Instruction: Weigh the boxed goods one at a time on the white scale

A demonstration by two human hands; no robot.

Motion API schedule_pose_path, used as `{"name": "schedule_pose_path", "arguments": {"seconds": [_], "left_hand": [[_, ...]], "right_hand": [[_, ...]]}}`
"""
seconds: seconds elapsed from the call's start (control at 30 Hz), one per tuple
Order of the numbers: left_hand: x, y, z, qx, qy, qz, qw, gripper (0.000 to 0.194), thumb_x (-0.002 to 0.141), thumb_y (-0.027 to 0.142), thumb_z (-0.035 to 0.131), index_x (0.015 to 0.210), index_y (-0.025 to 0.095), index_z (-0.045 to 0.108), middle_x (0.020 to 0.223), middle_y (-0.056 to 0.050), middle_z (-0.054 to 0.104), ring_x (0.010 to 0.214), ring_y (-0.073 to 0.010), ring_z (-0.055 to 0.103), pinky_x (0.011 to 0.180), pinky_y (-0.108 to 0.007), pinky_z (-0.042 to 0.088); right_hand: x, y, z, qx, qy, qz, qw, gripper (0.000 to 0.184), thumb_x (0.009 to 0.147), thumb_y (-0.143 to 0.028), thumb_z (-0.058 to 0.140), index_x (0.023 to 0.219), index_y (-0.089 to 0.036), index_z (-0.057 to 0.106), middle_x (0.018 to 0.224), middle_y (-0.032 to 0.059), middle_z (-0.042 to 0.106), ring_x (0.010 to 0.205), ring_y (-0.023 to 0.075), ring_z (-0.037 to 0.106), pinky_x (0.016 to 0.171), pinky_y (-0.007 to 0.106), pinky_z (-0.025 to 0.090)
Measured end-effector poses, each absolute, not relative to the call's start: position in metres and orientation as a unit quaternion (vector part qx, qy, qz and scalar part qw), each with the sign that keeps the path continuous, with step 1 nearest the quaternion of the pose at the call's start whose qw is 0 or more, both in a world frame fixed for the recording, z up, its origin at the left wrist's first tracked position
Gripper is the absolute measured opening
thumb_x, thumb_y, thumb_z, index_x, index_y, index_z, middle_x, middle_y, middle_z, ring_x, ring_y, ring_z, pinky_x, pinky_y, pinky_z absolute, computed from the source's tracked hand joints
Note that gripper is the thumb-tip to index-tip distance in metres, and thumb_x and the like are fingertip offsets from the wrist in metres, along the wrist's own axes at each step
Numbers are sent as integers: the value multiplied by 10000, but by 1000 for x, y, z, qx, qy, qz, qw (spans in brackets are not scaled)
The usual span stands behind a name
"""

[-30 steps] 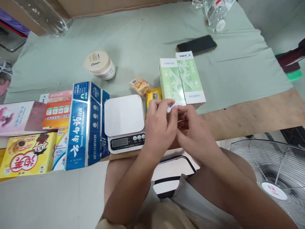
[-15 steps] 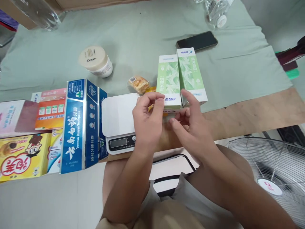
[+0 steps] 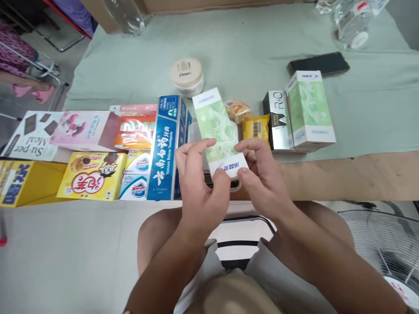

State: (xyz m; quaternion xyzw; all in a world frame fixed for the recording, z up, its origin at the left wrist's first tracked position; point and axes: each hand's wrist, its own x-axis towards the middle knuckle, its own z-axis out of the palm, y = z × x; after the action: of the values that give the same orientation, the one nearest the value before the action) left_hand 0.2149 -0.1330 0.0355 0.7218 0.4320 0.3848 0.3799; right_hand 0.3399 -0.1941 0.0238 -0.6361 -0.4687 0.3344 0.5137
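A green and white toothpaste box (image 3: 214, 124) is held over the white kitchen scale (image 3: 233, 131), hiding most of it. My left hand (image 3: 204, 181) grips the box's left side near its close end, fingers on top and thumb at the end. My right hand (image 3: 262, 170) pinches the right side of the same end. Beside the scale on the left stands a large blue toothpaste box (image 3: 166, 148). Right of my hands, a second green box (image 3: 310, 111) leans against a black and silver box (image 3: 278, 120). A yellow packet (image 3: 257, 128) and a small wrapped snack (image 3: 238, 111) lie between.
On the left are several packages, including a yellow snack box (image 3: 93, 176), a pink box (image 3: 83, 128) and an orange pack (image 3: 135, 131). A Dove jar (image 3: 186, 74), a phone (image 3: 319, 64) and clear bottles (image 3: 353, 26) sit farther back. A fan (image 3: 386, 244) stands below right.
Both hands have lifted the nearer green box from beside the other one and moved it left over the scale. The black and silver box is now uncovered. The view has turned left.
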Motion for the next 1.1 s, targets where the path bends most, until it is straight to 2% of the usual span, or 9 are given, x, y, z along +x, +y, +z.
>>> {"name": "schedule_pose_path", "arguments": {"seconds": [0.13, 0.37, 0.43, 0.5, 0.63, 0.77, 0.93, 1.03, 1.1], "left_hand": [[196, -130, 32, 727, 440, 358, 387, 455, 891, 106, 484, 1317, 245, 559, 1384, -116, 534, 1324, -248, 604, 1145, -430, 539], [193, -130, 35, 782, 408, 291, 371, 413, 899, 125, 533, 1287, 236, 616, 1422, -129, 559, 1357, -256, 593, 1092, -433, 564], [194, -128, 32, 775, 417, 291, 376, 362, 913, 153, 539, 1255, 227, 634, 1414, -133, 568, 1360, -254, 598, 1098, -438, 565], [195, -125, 30, 764, 431, 300, 375, 333, 928, 202, 557, 1250, 216, 639, 1449, -146, 556, 1403, -269, 574, 1117, -453, 557], [197, -122, 28, 758, 438, 308, 373, 446, 943, 275, 570, 1377, 173, 582, 1569, -197, 497, 1551, -317, 443, 1216, -521, 482], [199, -122, 26, 743, 433, 292, 418, 557, 972, 347, 552, 1492, 163, 481, 1669, -211, 397, 1625, -340, 336, 1293, -563, 392], [199, -121, 26, 702, 421, 251, 518, 621, 1016, 381, 500, 1591, 218, 330, 1731, -154, 343, 1633, -341, 332, 1282, -563, 429], [199, -120, 31, 705, 392, 216, 550, 644, 1028, 447, 470, 1618, 236, 319, 1762, -139, 297, 1653, -346, 289, 1301, -596, 389], [200, -119, 35, 719, 369, 191, 557, 704, 1013, 552, 477, 1629, 240, 337, 1787, -147, 229, 1676, -373, 205, 1302, -641, 357]], "right_hand": [[323, -189, 23, -634, -435, 407, 493, 267, 941, -322, 493, 1206, -303, 464, 789, -48, 574, 706, 156, 602, 646, 299, 509], [333, -186, 34, -744, -538, 253, 305, 457, 911, -315, 463, 1355, -217, 501, 661, -25, 615, 542, 193, 526, 551, 320, 338], [338, -185, 34, -749, -534, 258, 296, 421, 915, -291, 427, 1312, -208, 540, 586, -41, 561, 499, 192, 491, 528, 320, 309], [343, -185, 31, -750, -520, 252, 322, 382, 902, -264, 422, 1255, -225, 563, 583, -47, 539, 516, 188, 506, 541, 320, 339], [348, -187, 23, -747, -504, 213, 377, 337, 867, -223, 473, 1185, -260, 577, 732, -21, 595, 658, 185, 577, 638, 336, 437], [349, -188, 17, -742, -503, 217, 387, 355, 878, -223, 493, 1221, -257, 578, 954, 36, 674, 824, 208, 641, 757, 387, 524], [343, -191, 15, -733, -541, 177, 371, 312, 908, -241, 497, 1210, -251, 574, 1205, 107, 705, 1014, 247, 696, 855, 432, 575], [335, -193, 12, -721, -582, 146, 346, 305, 949, -339, 520, 1235, -242, 568, 1320, 152, 678, 1307, 331, 634, 962, 503, 571], [329, -193, 11, -729, -590, 126, 323, 339, 932, -398, 566, 1230, -237, 569, 1330, 175, 658, 1400, 376, 566, 965, 534, 571]]}}
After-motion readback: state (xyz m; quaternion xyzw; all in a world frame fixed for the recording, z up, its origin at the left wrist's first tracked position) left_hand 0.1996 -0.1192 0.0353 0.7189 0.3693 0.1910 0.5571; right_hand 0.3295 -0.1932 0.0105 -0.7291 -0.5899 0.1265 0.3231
